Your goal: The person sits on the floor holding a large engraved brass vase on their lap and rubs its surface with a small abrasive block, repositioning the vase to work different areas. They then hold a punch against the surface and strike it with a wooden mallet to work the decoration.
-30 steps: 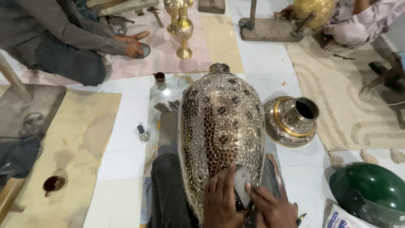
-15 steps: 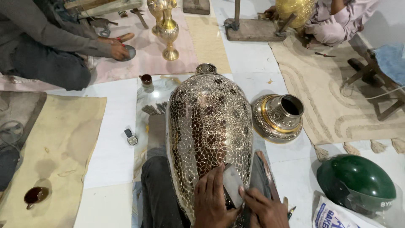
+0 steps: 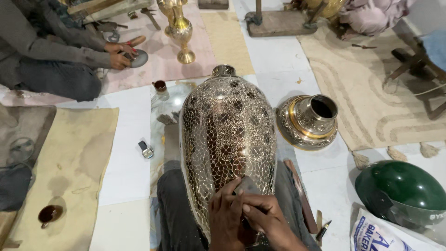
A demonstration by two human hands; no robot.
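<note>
A large engraved brass vase [image 3: 226,135] lies lengthwise across my lap, its neck pointing away from me. My left hand [image 3: 226,218] rests on the vase's near end, fingers spread over the patterned metal. My right hand [image 3: 265,219] sits beside it, gripping a small flat grey tool [image 3: 246,186] pressed against the vase surface. Both hands touch each other at the lower part of the vase.
A separate brass vase top [image 3: 307,122] lies to the right on the tile. A green helmet [image 3: 399,190] and a printed bag [image 3: 378,234] sit at lower right. Another person [image 3: 51,56] sits at upper left, holding a grey disc beside a tall brass vase [image 3: 179,30]. Mats cover the floor.
My view has shifted slightly, so the vase sits a little lower and more central. My hands keep working at the same near end of the vase.
</note>
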